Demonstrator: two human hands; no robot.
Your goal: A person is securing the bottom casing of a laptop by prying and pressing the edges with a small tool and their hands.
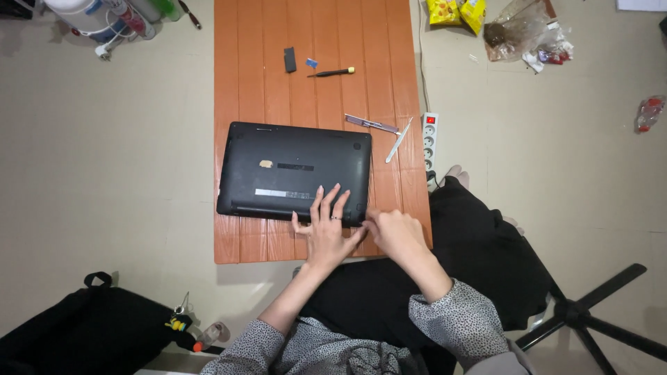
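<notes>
The laptop (294, 171) lay shut and bottom-up on the orange counter (236, 76), its near edge close to the counter's front lip. The left hand (325, 229) rested flat on the base near that edge, fingers (332, 203) spread apart and pressing down rather than gripping. The right hand (394, 232) sat at the near right corner, curled in on itself; whether its fingers pinched the case seam or some small tool could not be told from above. The likeliest trouble was at that corner — a pull or pry against a base panel not fully freed could crack the plastic clips or mark the case. With the laptop so near the lip, a hard tug toward the body could also slide it off onto the lap, since only the flat left hand pinned it. The screwdriver (332, 71), a small dark part (290, 60) and a blue bit (312, 63) lay well apart at the far end, so any reach for them would mean letting go. The metal strip (372, 123) and the pale pry tool (399, 140) lay just beside the laptop's far right corner — a shove of the case could knock them toward the power strip (430, 141) at the counter's right edge.
</notes>
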